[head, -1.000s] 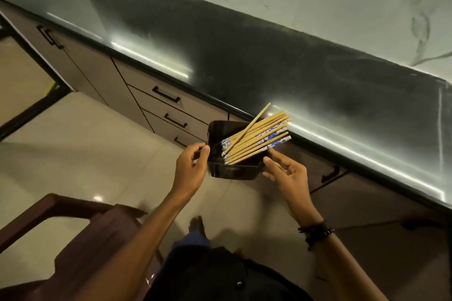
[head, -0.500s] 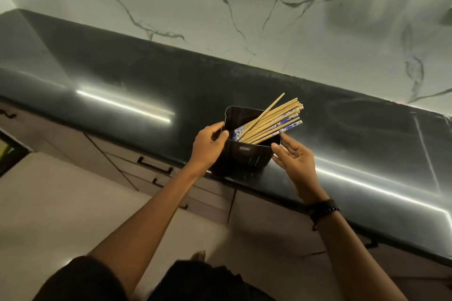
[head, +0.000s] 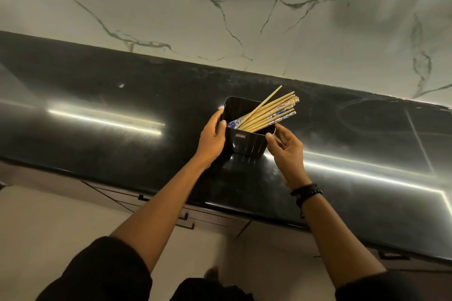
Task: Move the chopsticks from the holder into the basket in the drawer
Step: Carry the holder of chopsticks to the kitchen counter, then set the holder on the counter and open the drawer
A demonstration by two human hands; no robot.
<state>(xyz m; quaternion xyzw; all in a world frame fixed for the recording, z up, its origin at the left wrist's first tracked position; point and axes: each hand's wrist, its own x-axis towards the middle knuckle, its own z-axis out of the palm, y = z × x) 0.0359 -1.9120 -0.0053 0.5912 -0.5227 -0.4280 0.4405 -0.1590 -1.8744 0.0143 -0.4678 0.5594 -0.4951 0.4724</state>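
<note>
While the long dark surface (head: 102, 115) carries the load, you have little margin: its polished top looks slick, and a nudge could send the black holder (head: 244, 140) skating rather than lifting. That holder sits on the surface well back from the front edge, and the drawers (head: 186, 221) below all look shut, with no basket in view, so the destination is not yet ready. If you carry anything down before a drawer is open, you will have no free hand to pull it.

Your left hand (head: 211, 140) is wrapped around the holder's left wall, thumb at the rim. Your right hand (head: 288, 146) touches the right corner with thumb and fingers loosely pinched at the rim; whether it truly grips, you cannot tell from here.

Watch the chopsticks (head: 267, 112) most. They lie slanted inside the holder, tips fanned out past its right rim, one stick splayed higher than the rest. Tilt the holder toward the right and they will likely slide out and scatter. Grab the bundle loosely and the stray one may slip free.
</note>
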